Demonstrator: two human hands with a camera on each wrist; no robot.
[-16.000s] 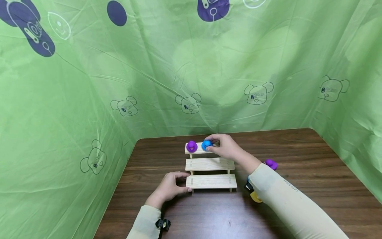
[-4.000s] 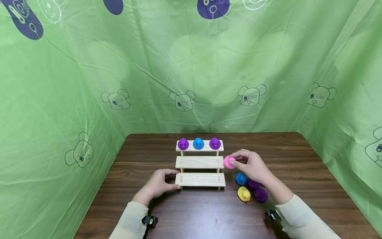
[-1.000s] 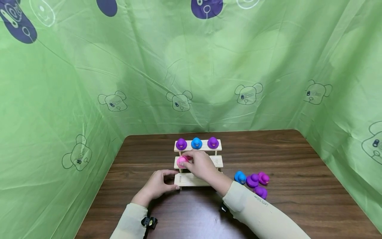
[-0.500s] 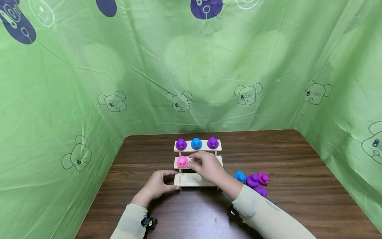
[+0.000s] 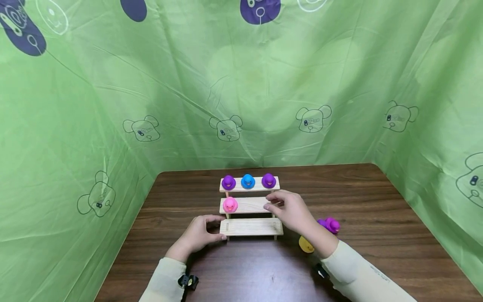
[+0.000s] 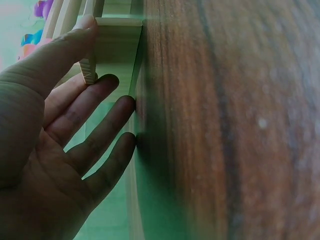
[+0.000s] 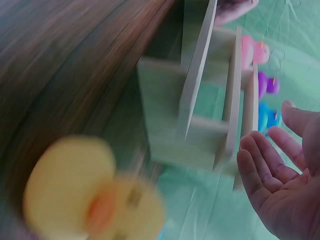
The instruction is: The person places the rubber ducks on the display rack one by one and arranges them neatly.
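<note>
A three-tier wooden display stand (image 5: 250,227) stands on the table. My left hand (image 5: 197,238) grips the left end of its lowest step, thumb (image 6: 75,42) at the front and a finger against the leg in the left wrist view. A pink rubber duck (image 5: 230,205) sits at the left of the middle step. On the top step are a purple duck (image 5: 228,183), a blue duck (image 5: 247,181) and another purple duck (image 5: 268,180). My right hand (image 5: 292,211) holds nothing and hovers by the middle step's right end, fingers (image 7: 265,165) apart from the ducks.
A yellow duck (image 5: 306,244) and a magenta duck (image 5: 332,225) lie on the wooden table (image 5: 362,197) to the right, partly behind my right forearm. At least one purple duck shows beside them. Green cloth (image 5: 271,126) hangs around the table's back and sides.
My right hand brought the pink duck to the middle step's left, let go of it, and has drawn back to the right. Earlier, the top step's ducks were set. My left hand stays put.
</note>
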